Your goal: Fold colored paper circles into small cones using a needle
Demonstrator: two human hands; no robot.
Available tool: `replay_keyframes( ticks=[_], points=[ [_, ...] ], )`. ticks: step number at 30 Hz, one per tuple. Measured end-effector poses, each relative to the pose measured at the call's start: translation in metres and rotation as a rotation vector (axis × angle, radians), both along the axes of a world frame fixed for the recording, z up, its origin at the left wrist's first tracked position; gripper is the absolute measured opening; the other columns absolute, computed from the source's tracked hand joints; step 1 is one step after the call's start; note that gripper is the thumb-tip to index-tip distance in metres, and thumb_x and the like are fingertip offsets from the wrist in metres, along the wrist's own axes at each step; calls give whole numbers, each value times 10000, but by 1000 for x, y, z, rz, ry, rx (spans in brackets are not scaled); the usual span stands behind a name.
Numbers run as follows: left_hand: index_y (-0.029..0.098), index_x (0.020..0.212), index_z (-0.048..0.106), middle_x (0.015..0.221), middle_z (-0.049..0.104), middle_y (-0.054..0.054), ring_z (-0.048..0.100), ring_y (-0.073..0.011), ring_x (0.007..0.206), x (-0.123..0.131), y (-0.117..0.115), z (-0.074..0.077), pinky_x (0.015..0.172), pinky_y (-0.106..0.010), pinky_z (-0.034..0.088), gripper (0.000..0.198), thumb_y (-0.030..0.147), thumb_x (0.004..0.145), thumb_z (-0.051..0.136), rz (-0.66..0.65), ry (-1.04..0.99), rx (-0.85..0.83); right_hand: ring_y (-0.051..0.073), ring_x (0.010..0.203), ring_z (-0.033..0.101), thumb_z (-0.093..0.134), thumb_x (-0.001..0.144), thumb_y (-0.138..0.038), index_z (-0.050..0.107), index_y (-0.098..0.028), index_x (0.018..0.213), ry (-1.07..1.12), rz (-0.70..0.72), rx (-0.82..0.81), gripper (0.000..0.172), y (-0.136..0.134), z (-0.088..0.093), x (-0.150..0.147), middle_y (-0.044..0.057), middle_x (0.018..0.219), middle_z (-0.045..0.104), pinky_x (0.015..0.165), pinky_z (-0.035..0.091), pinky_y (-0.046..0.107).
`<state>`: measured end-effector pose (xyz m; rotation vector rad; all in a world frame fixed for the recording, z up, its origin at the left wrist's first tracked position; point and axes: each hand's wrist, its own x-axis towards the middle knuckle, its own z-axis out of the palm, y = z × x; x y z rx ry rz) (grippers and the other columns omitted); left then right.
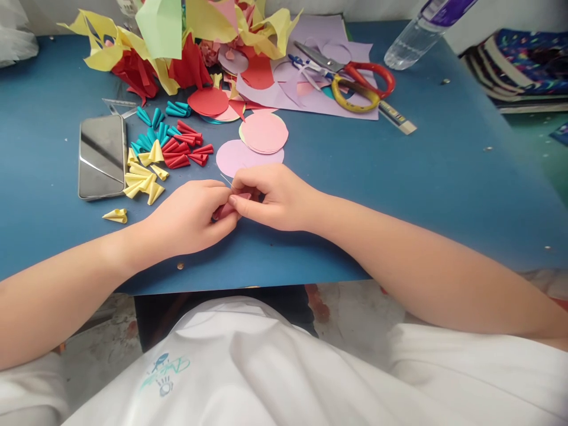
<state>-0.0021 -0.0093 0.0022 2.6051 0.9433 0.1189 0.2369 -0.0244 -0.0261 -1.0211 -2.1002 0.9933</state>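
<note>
Both my hands meet over the near part of the blue table (284,260). My left hand (195,210) and my right hand (275,198) pinch a small piece of rolled pink paper (234,205) between them, mostly hidden by the fingers. A thin white sliver pokes up by the right fingertips; I cannot tell what it is. Just beyond lie a lilac paper disc (242,157) and a pink paper disc (265,132). Left of them sit small paper cones in piles: red cones (181,147), teal cones (151,137) and yellow cones (141,178).
A phone (103,157) lies left of the cones. Crumpled coloured paper (190,53) fills the back. Red-and-yellow-handled scissors (350,77) rest on lilac sheets (306,97), beside a cutter-like strip (397,117). A water bottle (415,38) stands at the back right.
</note>
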Motion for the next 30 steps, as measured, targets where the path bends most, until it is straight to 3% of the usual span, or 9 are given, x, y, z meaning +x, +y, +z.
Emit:
replay_keyframes(
  ticks=[8, 16, 20, 25, 30],
  points=[
    [295, 791, 365, 784, 606, -16, 587, -211, 742, -3, 1, -9, 744, -355, 432, 360, 336, 1113, 520, -54, -143, -18, 199, 766, 595, 776, 995, -285, 562, -277, 858, 2, 23, 11, 254, 0, -1, 2, 5, 844, 695, 721, 502, 380],
    [251, 875, 641, 905, 722, -30, 729, -241, 846, -2, -3, -2, 800, -353, 519, 254, 259, 1129, 638, -65, 46, 44, 214, 772, 593, 766, 957, -314, 562, -286, 834, -47, 22, 1, 241, -1, 3, 3, 13, 835, 702, 704, 498, 392],
    [241, 912, 699, 938, 747, -40, 751, -255, 891, -2, -4, -2, 810, -360, 523, 241, 246, 1144, 635, -95, 83, 78, 207, 783, 594, 810, 965, -336, 563, -282, 859, -61, 47, 15, 274, 0, 2, 4, -3, 826, 695, 729, 493, 375],
    [244, 838, 631, 906, 741, -39, 721, -230, 836, -1, -3, -1, 781, -347, 503, 296, 227, 1132, 606, -47, 17, 22, 226, 774, 585, 751, 1003, -356, 549, -301, 871, -44, 39, -4, 247, -1, 5, 3, 10, 841, 669, 747, 505, 425],
    [274, 765, 414, 802, 662, -14, 624, -199, 766, 2, 0, 1, 776, -347, 467, 405, 233, 1128, 589, 64, -98, -37, 241, 775, 618, 813, 1070, -560, 628, -304, 945, 5, -38, -35, 339, -2, 5, 3, 21, 886, 748, 744, 554, 422]
  ],
)
